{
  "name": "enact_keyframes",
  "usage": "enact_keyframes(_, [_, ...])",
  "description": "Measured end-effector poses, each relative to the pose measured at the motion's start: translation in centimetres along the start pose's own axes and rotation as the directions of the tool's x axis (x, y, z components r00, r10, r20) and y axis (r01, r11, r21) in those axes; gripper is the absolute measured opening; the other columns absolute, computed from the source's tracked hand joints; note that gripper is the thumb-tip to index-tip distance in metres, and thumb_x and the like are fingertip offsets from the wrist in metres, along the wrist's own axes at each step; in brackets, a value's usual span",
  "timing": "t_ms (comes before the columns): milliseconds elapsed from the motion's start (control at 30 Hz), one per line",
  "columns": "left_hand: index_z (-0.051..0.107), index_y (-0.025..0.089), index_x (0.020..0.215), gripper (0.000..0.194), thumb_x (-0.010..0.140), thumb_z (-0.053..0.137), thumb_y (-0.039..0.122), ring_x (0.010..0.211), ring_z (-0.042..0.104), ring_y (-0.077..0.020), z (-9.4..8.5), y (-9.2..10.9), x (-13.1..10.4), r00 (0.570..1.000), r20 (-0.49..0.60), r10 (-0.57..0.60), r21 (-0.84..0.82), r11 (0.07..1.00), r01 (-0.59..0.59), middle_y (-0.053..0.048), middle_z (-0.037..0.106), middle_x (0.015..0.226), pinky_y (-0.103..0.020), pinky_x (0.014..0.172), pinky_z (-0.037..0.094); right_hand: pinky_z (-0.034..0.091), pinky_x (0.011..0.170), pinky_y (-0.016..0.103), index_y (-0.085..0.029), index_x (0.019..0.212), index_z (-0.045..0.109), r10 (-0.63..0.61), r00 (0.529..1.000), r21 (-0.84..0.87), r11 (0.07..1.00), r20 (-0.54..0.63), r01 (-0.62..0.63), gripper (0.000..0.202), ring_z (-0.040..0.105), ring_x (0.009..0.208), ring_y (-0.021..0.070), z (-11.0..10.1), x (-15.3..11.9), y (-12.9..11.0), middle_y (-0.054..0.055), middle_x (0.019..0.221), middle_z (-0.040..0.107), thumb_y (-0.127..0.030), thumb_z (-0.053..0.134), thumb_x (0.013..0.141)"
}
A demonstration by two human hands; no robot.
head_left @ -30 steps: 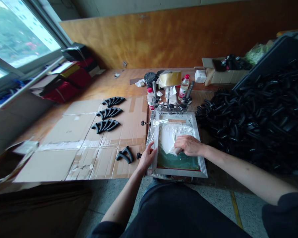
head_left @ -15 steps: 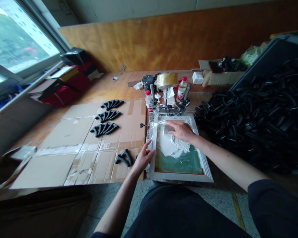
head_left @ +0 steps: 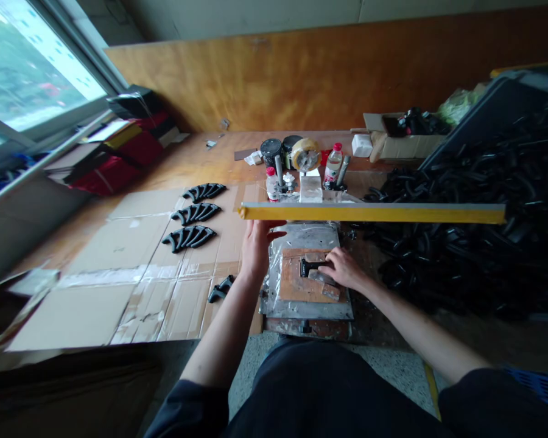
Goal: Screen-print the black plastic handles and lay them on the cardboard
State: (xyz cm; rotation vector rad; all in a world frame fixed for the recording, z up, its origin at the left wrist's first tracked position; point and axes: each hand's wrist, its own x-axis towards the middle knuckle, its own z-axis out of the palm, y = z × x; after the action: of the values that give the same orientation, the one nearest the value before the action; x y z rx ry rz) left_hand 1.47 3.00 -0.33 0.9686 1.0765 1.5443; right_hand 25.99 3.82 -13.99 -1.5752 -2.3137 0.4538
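A screen-printing frame (head_left: 369,213) is raised and seen edge-on, its near edge yellow. My left hand (head_left: 256,249) holds it up near its left end, the fingertips partly hidden behind the edge. Below it, a wooden board (head_left: 291,286) lies on a grey metal base plate (head_left: 278,310). On the board, a black plastic part (head_left: 305,267) sits among small blocks, and my right hand (head_left: 344,267) grips its right end with closed fingers. Several matching black parts (head_left: 192,238) stand in rows on the cardboard to the left, with another black part (head_left: 220,290) nearer me.
A big heap of black parts (head_left: 461,243) lies to the right. Behind the frame are a tape roll (head_left: 305,153), two red-capped bottles (head_left: 333,165) and dark jars (head_left: 271,152). Cardboard sheets (head_left: 82,310) cover the table's left side. An open carton (head_left: 408,146) stands at the back right.
The frame has swung up from lying flat, uncovering the board and black part. My left hand has risen with it. My right hand has left the screen and moved down to the part.
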Motion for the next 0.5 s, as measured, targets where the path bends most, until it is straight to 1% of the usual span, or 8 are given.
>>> enact_keyframes(100, [0.057, 0.015, 0.114, 0.057, 0.082, 0.054, 0.062, 0.078, 0.067, -0.0181, 0.0, -3.5, -4.0, 0.955, -0.002, -0.297, 0.022, 0.955, 0.297, -0.011, 0.071, 0.093, -0.027, 0.062, 0.052, 0.043, 0.084, 0.034, -0.014, 0.089, 0.059, 0.074, 0.995, -0.125, 0.990, 0.072, -0.064, 0.016, 0.059, 0.096, 0.0258, 1.5, -0.9, -4.3, 0.014, 0.094, 0.064, -0.030, 0.058, 0.090])
enact_keyframes(167, [0.058, 0.013, 0.114, 0.063, 0.078, 0.057, 0.065, 0.083, 0.068, -0.0232, 0.1, -6.3, -7.4, 0.773, 0.104, -0.626, 0.103, 0.780, 0.617, -0.016, 0.071, 0.100, -0.030, 0.061, 0.052, 0.043, 0.080, 0.034, -0.013, 0.093, 0.058, 0.115, 0.992, -0.126, 0.986, 0.046, -0.109, 0.016, 0.059, 0.091, 0.0252, 1.5, -1.7, -6.9, 0.014, 0.090, 0.064, -0.028, 0.053, 0.093])
enact_keyframes(233, [0.058, 0.016, 0.114, 0.061, 0.079, 0.056, 0.066, 0.091, 0.068, -0.0250, -0.1, -8.3, -10.2, 0.669, 0.142, -0.730, 0.050, 0.680, 0.732, -0.016, 0.070, 0.107, -0.032, 0.064, 0.054, 0.043, 0.081, 0.033, -0.014, 0.096, 0.058, -0.017, 1.000, -0.083, 0.996, 0.004, 0.017, 0.015, 0.058, 0.092, 0.0238, 1.4, -2.5, -9.0, 0.012, 0.092, 0.064, -0.027, 0.051, 0.094])
enact_keyframes(300, [0.059, 0.017, 0.107, 0.052, 0.080, 0.058, 0.061, 0.089, 0.068, -0.0231, -1.4, -9.4, -11.5, 0.667, 0.104, -0.737, -0.052, 0.666, 0.744, -0.013, 0.070, 0.105, -0.032, 0.067, 0.055, 0.043, 0.082, 0.031, -0.016, 0.093, 0.060, -0.250, 0.968, -0.006, 0.968, 0.011, 0.250, 0.013, 0.056, 0.093, 0.0212, 1.2, -3.1, -9.6, 0.008, 0.093, 0.064, -0.025, 0.050, 0.094])
enact_keyframes(367, [0.058, 0.016, 0.100, 0.042, 0.080, 0.061, 0.053, 0.077, 0.069, -0.0199, -4.4, -9.8, -11.5, 0.695, -0.034, -0.718, -0.091, 0.695, 0.714, -0.011, 0.071, 0.096, -0.030, 0.063, 0.054, 0.043, 0.082, 0.029, -0.018, 0.090, 0.063, -0.353, 0.936, 0.045, 0.935, 0.012, 0.352, 0.015, 0.055, 0.092, 0.0183, 0.2, -3.2, -7.5, 0.005, 0.092, 0.064, -0.018, 0.049, 0.094])
enact_keyframes(400, [0.056, 0.016, 0.095, 0.038, 0.079, 0.061, 0.050, 0.069, 0.068, -0.0186, -6.7, -9.9, -11.3, 0.698, -0.137, -0.703, -0.071, 0.709, 0.701, -0.010, 0.071, 0.090, -0.028, 0.058, 0.053, 0.043, 0.082, 0.028, -0.019, 0.090, 0.065, -0.316, 0.949, 0.027, 0.948, -0.008, 0.316, 0.018, 0.054, 0.093, 0.0177, -0.7, -3.2, -5.3, 0.004, 0.092, 0.065, -0.013, 0.048, 0.092])
enact_keyframes(433, [0.055, 0.016, 0.094, 0.035, 0.082, 0.056, 0.048, 0.064, 0.067, -0.0168, -9.4, -10.1, -11.1, 0.715, -0.266, -0.647, -0.038, 0.748, 0.663, -0.008, 0.071, 0.083, -0.027, 0.055, 0.052, 0.043, 0.082, 0.028, -0.020, 0.091, 0.067, -0.227, 0.973, -0.020, 0.974, -0.049, 0.227, 0.025, 0.054, 0.093, 0.0175, -1.9, -3.1, -2.5, 0.003, 0.093, 0.065, -0.005, 0.046, 0.090])
enact_keyframes(500, [0.055, 0.016, 0.086, 0.030, 0.086, 0.046, 0.045, 0.049, 0.060, -0.0142, -15.3, -10.6, -11.1, 0.674, -0.532, -0.512, 0.091, 0.756, 0.648, -0.004, 0.066, 0.064, -0.025, 0.048, 0.049, 0.042, 0.085, 0.031, -0.021, 0.096, 0.069, -0.007, 0.989, -0.182, 0.983, -0.147, -0.020, 0.037, 0.052, 0.097, 0.0198, -4.8, -3.0, 4.3, 0.005, 0.098, 0.065, 0.003, 0.043, 0.083])
